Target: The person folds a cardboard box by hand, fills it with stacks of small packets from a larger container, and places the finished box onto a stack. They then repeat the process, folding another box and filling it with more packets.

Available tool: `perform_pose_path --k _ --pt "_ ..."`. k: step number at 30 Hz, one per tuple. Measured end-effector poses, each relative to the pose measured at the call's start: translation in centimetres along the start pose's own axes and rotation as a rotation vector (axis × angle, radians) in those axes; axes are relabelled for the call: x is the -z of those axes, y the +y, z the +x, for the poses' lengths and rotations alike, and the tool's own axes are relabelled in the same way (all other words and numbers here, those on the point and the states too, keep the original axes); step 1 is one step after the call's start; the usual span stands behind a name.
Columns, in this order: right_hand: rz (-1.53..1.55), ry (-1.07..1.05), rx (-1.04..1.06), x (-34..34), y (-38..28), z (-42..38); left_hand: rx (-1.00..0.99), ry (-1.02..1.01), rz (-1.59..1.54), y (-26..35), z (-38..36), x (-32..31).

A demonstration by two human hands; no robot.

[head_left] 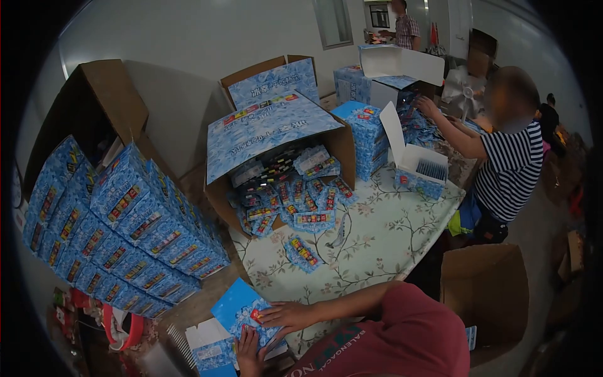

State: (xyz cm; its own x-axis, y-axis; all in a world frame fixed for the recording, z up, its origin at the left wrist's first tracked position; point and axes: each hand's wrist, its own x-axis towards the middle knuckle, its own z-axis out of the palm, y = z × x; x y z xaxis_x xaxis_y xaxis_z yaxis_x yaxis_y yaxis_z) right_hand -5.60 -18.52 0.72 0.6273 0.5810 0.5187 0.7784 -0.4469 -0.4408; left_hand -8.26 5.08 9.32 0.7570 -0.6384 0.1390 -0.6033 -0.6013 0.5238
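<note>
A small blue ice-patterned carton [233, 308] with its lid raised lies at the lower left of the head view, under both my hands. My right hand [286, 315] rests on the lid with its fingers stretched out, near a red label. Below it, my left hand [248, 349] has its fingers extended against the carton's near part; its wrist is cut off by the frame's bottom edge. White inner flaps [210, 333] show beside the lid. What the carton holds is hidden. One blue sachet [303, 253] lies on the tablecloth beyond my hands.
A large carton [276, 135] lies open on its side, spilling many sachets [314, 217]. Stacked blue cartons [135, 242] rise at left. An open carton [422, 179] holds a row of packets. A co-worker [509, 157] in stripes reaches over the table. A brown box [483, 267] stands at right.
</note>
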Motion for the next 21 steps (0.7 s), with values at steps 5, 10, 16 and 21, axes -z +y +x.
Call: perform_pose_path --k 5,10,16,21 --pt "-0.024 0.107 0.088 -0.6 0.1 -0.2 0.073 -0.008 0.038 -2.0 -1.3 -1.5" --pt "-0.057 0.154 0.084 -1.4 0.0 0.0 -0.041 0.144 0.062 -1.6 -1.9 -2.9" --pt "-0.017 0.215 0.103 -1.8 -0.3 -0.5 -0.031 0.129 0.103 -3.9 -2.4 -4.3" --pt "-0.056 0.196 0.157 -1.6 0.1 -0.6 -0.215 0.206 0.255 -6.2 -2.4 -5.4"
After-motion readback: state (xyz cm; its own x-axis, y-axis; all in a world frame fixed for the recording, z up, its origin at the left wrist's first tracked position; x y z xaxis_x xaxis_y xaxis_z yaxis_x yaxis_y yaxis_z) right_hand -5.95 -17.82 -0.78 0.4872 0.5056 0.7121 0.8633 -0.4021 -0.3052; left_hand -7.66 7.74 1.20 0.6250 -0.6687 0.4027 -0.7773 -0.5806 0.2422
